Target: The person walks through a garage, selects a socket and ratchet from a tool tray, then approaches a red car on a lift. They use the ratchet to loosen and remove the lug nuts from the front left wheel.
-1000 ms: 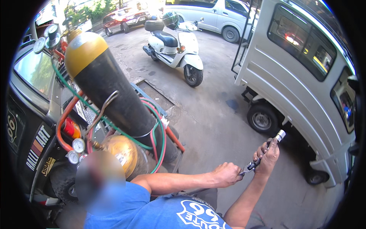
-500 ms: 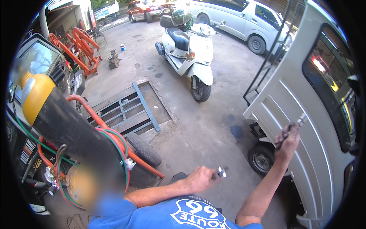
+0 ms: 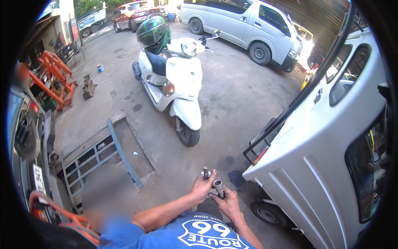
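My left hand (image 3: 201,187) is closed around a metal tool with a dark, stubby tip (image 3: 205,170) that stands up above the fingers. Most of that tool is hidden in the hand. Close beside it, my right hand (image 3: 228,204) grips a metal socket (image 3: 218,185), its open hexagonal mouth tilted upward. The fingers look darkly stained. Both hands are together in front of my blue shirt (image 3: 207,232), and the two tools are apart.
A white scooter (image 3: 186,87) with a helmet (image 3: 153,32) stands ahead. To my right is a white vehicle body (image 3: 298,174) with a wheel (image 3: 269,213) beneath. A blue-grey metal frame (image 3: 124,155) lies over a floor pit at left, near an orange hoist (image 3: 56,79). A van (image 3: 236,27) is parked behind.
My right hand has come in from beside the white vehicle to meet my left hand at the middle. The view has turned right, and the yellow-topped cylinder is out of sight.
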